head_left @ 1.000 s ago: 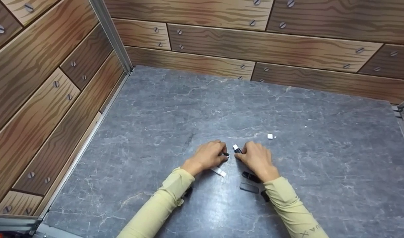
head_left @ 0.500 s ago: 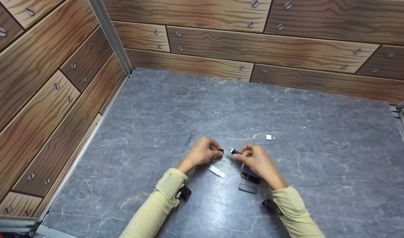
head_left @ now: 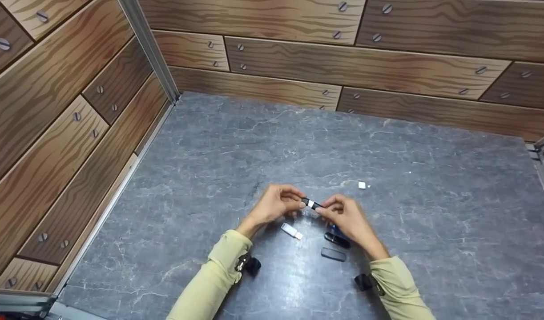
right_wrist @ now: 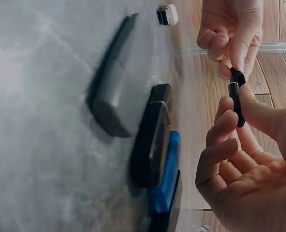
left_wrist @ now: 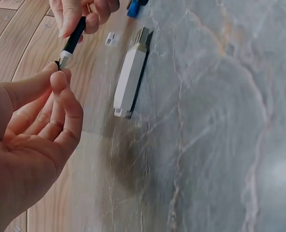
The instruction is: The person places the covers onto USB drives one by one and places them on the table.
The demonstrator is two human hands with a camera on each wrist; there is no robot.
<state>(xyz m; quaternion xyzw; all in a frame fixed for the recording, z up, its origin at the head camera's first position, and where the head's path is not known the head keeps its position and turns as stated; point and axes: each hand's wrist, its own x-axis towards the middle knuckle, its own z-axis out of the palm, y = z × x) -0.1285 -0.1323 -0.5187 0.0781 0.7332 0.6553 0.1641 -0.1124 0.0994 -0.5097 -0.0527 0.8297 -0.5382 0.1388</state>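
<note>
Between the fingertips of my right hand (head_left: pixel 346 216) is a USB flash drive (right_wrist: pixel 235 99), black with a white band near its plug end. My left hand (head_left: pixel 272 205) pinches a small black cap (right_wrist: pixel 238 76) at that end. Cap and drive line up, and a bit of the metal plug shows beside the left fingertips in the left wrist view. Below the left hand lies a white USB flash drive (left_wrist: pixel 130 77) with its metal plug bare. Under the right hand are a glossy black stick (head_left: pixel 337 240) and a dark grey one (head_left: pixel 333 254).
A blue piece (right_wrist: pixel 166 176) lies beside the black stick, partly hidden by the right hand in the head view. Farther back sits a small white square piece (head_left: pixel 361 185) with a tiny white bit near it. Wood-patterned walls (head_left: pixel 272 53) border the grey marbled tabletop (head_left: pixel 209 146).
Over the last second the right hand has turned the flash drive's plug toward the left hand. The gap between cap and plug has closed, and the two parts now meet.
</note>
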